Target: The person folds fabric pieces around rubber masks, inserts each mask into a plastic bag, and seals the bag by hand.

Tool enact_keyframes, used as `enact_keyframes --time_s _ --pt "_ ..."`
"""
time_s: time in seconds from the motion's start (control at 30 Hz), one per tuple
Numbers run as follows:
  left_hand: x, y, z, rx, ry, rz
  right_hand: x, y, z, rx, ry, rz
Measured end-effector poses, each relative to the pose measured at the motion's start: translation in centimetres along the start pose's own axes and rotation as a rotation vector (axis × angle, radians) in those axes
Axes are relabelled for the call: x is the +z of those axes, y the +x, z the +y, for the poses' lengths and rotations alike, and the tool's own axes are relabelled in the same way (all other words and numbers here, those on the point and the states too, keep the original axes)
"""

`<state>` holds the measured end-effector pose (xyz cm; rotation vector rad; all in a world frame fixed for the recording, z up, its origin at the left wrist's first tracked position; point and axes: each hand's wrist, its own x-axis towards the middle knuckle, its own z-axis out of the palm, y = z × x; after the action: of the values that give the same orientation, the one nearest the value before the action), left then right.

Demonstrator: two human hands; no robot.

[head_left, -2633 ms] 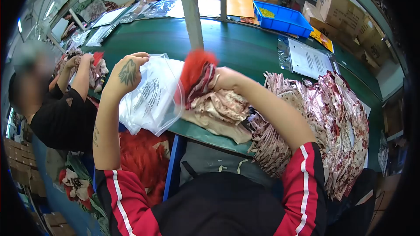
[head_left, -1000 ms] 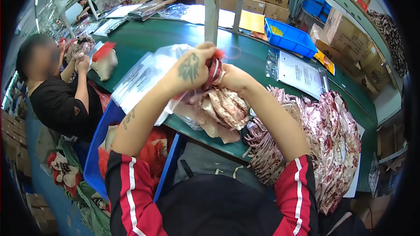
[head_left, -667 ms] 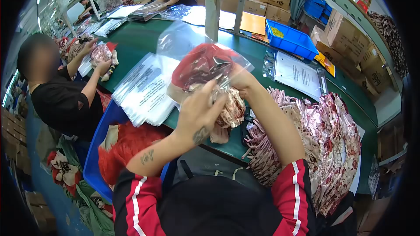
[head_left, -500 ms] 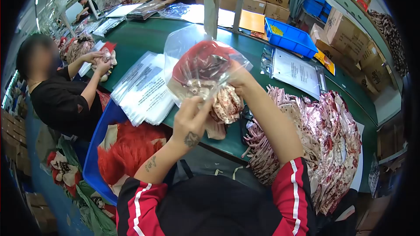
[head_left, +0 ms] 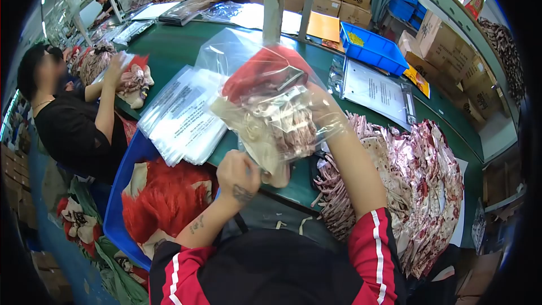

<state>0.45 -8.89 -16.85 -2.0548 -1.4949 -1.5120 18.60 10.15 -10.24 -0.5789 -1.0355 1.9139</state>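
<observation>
A clear plastic bag surrounds a bundle of red and cream cloth with dark reddish stains, raised above the table. My right hand is inside the bag's mouth, closed on the right side of the bundle; its fingertips are partly hidden by cloth and glossy plastic. Just below, my left hand is closed in a pinch at the bag's lower edge, beside a cream piece of the cloth that hangs down.
Printed clear bags lie stacked on the green table. Left is a blue bin of red furry pieces; right, a pile of stained cloth with ties. A blue tray stands behind. A co-worker handles similar pieces at left.
The bag now covers more of the bundle and my right hand. My left hand has moved down from the bundle's front to the bag's lower edge. The co-worker's hand has lifted.
</observation>
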Motion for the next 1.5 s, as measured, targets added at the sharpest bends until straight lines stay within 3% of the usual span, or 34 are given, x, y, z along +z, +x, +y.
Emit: enact_keyframes --time_s 0.03,0.13,0.2,0.37,0.57,0.73,0.87,0.9,1.03,1.1,1.13,1.23,1.37,1.4,1.47,1.5 --pt "-0.2 -0.8 -0.4 -0.103 -0.078 -0.079 -0.8 0.2 0.4 0.056 -0.022 0.047" --pt "0.7 -3.6 0.4 -0.06 -0.234 -0.148 -0.5 2.1 2.6 0.025 0.097 0.03" --pt "1.4 -5.7 3.0 -0.029 -0.459 -0.171 0.8 2.9 3.7 0.017 -0.107 0.012" --pt "3.5 -8.4 3.5 -0.234 -0.55 -0.27 -6.7 7.4 10.9 -0.02 0.098 -0.083" --pt "3.2 -11.5 2.1 -0.345 -0.51 -0.347 -2.9 6.4 5.2 -0.026 0.011 -0.267" --pt "4.8 -12.1 4.3 -0.04 -0.552 -0.322 -0.4 4.0 6.4 -0.225 -0.13 -0.024" --pt "5.3 -9.0 6.1 -0.236 -0.901 -0.429 -0.1 4.5 8.7 0.257 -0.409 0.264" --pt "4.9 -7.9 6.3 -0.233 -0.903 -0.433 -0.1 4.1 8.7 0.254 -0.407 0.268" --pt "2.9 -3.6 8.3 -0.398 -1.085 -0.79 -1.1 1.3 8.7 -0.036 -0.857 0.001" --pt "2.4 -1.0 7.3 -0.342 -1.105 -0.928 -3.3 2.4 10.4 -0.096 -0.76 -0.052" --pt "2.5 0.2 6.4 -0.272 -1.042 -0.897 -4.8 3.5 12.0 -0.153 -0.657 -0.118" --pt "5.6 2.9 3.4 -0.111 -1.011 -0.349 -7.0 3.2 13.5 -0.275 -0.446 -0.227" --pt "8.6 5.3 -2.0 -0.278 -1.167 -0.274 -0.6 -3.3 9.2 -0.001 -1.736 0.283" --pt "8.8 5.9 -2.5 -0.295 -1.218 -0.28 -0.4 -4.2 10.0 0.006 -1.734 0.294" --pt "9.7 7.2 -3.2 -0.309 -1.275 -0.295 0.1 -5.4 12.6 -0.265 -1.8 0.365" --pt "10.5 7.9 -3.6 -0.204 -1.215 -0.355 0.1 -5.5 13.9 -0.405 -1.828 0.401"
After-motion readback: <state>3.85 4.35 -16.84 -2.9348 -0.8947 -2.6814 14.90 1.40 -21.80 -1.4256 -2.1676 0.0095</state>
